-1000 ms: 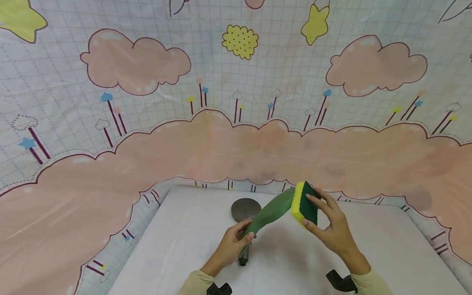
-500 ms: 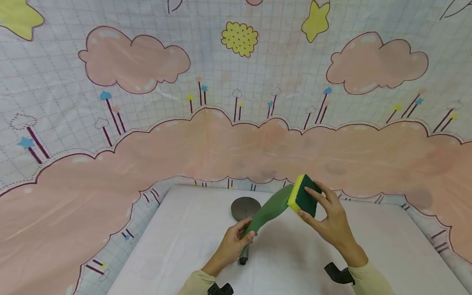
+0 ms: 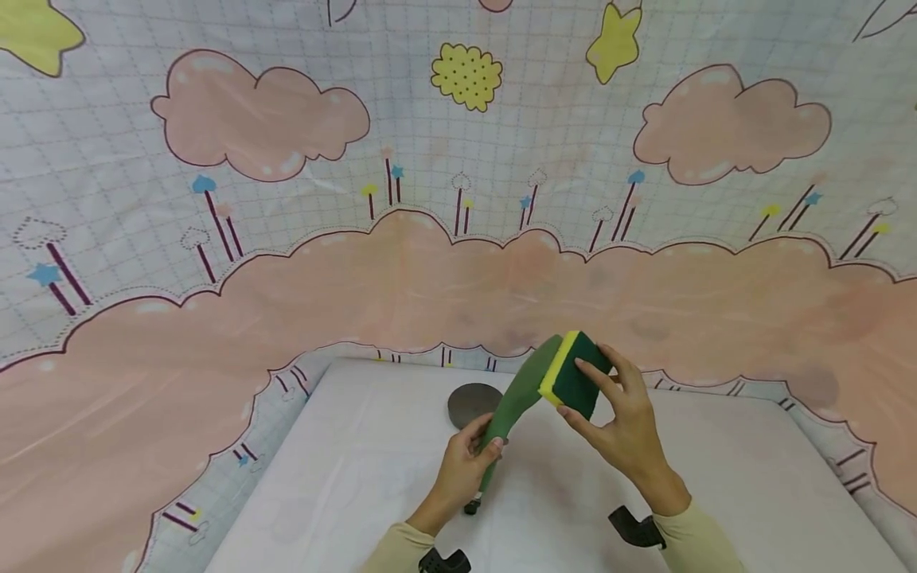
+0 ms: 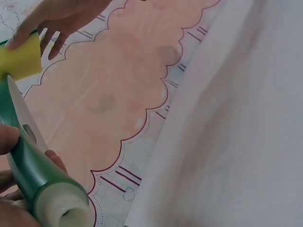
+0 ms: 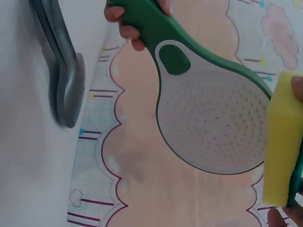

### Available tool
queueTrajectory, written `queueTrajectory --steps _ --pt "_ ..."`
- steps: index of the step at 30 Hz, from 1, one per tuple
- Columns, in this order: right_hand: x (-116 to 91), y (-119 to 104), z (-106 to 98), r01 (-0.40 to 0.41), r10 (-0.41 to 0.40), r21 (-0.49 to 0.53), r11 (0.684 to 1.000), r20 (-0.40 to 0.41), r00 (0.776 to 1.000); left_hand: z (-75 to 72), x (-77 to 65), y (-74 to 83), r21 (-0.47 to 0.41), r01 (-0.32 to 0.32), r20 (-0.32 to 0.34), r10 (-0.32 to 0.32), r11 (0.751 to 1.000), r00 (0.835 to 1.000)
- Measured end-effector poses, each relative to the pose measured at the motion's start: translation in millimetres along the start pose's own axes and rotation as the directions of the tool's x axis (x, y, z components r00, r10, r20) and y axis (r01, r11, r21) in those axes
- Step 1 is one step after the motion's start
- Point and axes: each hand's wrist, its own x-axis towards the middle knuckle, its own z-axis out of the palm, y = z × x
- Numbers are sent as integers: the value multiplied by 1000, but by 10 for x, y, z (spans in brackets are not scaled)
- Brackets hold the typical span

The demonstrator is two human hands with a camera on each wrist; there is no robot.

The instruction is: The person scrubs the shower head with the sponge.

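Observation:
A green handheld shower head (image 3: 526,386) is held up at a slant, and my left hand (image 3: 460,468) grips its handle. Its white nozzle face (image 5: 213,123) shows in the right wrist view, with a green button near the neck. The open handle end (image 4: 66,213) appears in the left wrist view. Between the fingertips and thumb of my right hand (image 3: 629,430) is a yellow sponge (image 5: 281,142) with a dark green scouring side (image 3: 583,378). The sponge's yellow side meets the edge of the shower head.
A grey handheld shower head (image 3: 473,404) lies on the white table (image 3: 344,477) behind my left hand, partly covered by it. Beyond the table's back edge hangs a cloth (image 3: 430,278) printed with clouds and stars. Black wrist mounts (image 3: 636,527) sit by the sleeves.
The green shower head has turned more upright. My right hand has moved left and slightly up with the sponge along the head's edge; my left hand has shifted slightly right.

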Motion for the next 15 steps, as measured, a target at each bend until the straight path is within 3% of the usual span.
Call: queueTrajectory --steps 15 --pt "84 4 122 83 -86 -36 996 -82 993 188 19 126 -128 64 -39 -70 990 997"
